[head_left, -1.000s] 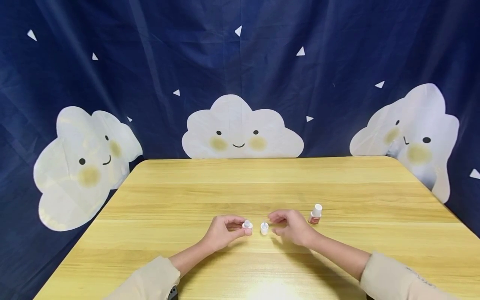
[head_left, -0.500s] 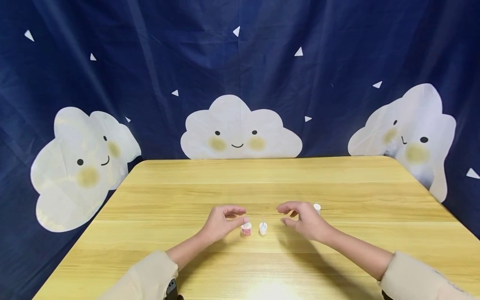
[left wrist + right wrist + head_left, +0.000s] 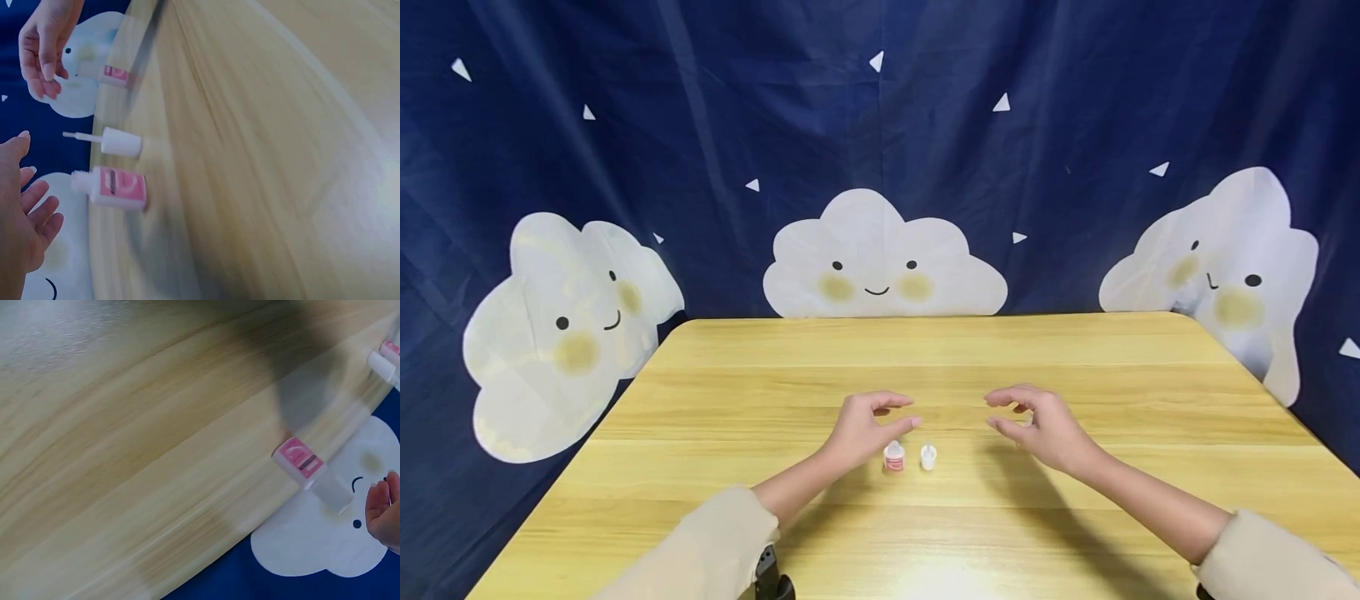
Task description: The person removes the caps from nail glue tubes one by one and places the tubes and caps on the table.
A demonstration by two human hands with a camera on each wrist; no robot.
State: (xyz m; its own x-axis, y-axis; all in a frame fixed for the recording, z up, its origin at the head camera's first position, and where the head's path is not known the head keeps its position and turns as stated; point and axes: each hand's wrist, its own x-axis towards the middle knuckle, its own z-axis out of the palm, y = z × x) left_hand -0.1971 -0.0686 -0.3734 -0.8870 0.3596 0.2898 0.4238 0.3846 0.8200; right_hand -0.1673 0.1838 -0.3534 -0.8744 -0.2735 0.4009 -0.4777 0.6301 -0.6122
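Note:
An uncapped small bottle (image 3: 894, 460) with a pink label stands upright on the table, its whitish neck exposed. Beside it, apart, the white brush cap (image 3: 928, 458) rests on its closed end, with the thin brush (image 3: 82, 136) pointing up. My left hand (image 3: 859, 432) hovers just above and behind the uncapped bottle, fingers loosely bent, holding nothing. To the right, my right hand (image 3: 1047, 429) hangs in the air with thumb and fingers apart and nothing between them. A second, capped bottle (image 3: 299, 461) stands upright; in the head view, the right hand hides nearly all of it.
The light wooden table (image 3: 760, 375) stretches away to a dark blue curtain (image 3: 880, 125) printed with smiling clouds. A bright glare lies on the tabletop near its front. Both hands cast shadows on the wood.
My left hand has let go of the uncapped bottle and risen away from it. My right hand has drawn back from the brush cap, up and to the right. Bottle and cap stay put.

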